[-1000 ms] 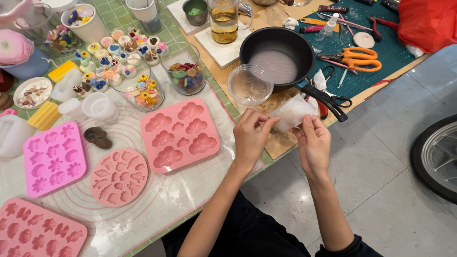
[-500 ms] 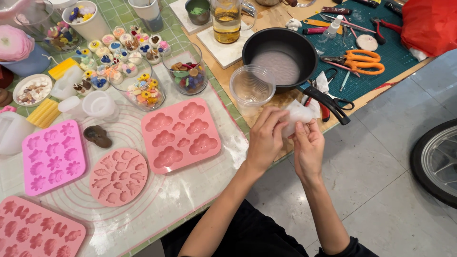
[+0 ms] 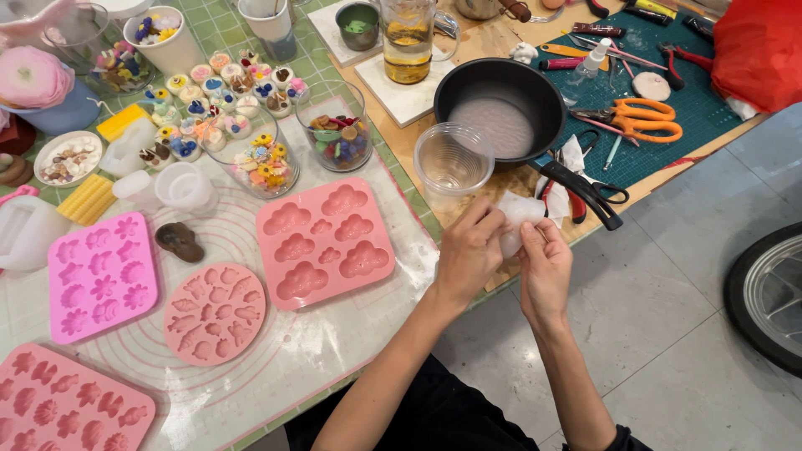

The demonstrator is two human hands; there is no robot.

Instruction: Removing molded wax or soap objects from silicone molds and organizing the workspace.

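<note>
Here, both hands, left (image 3: 469, 250) and right (image 3: 545, 266), have drawn together, fingers pinching the small translucent white wax-like lump (image 3: 516, 219) beside the clear plastic cup (image 3: 451, 163).

A red plastic bag (image 3: 762, 46) sat bunched at the table's far right corner. A small white spray bottle (image 3: 590, 63) lay on the green mat.

Your one head camera looks steeply down from above your hands (image 3: 501, 250), close over the near table edge (image 3: 468, 294), with the table filling the left and top of the frame and bare floor (image 3: 668, 334) at lower right.
</note>
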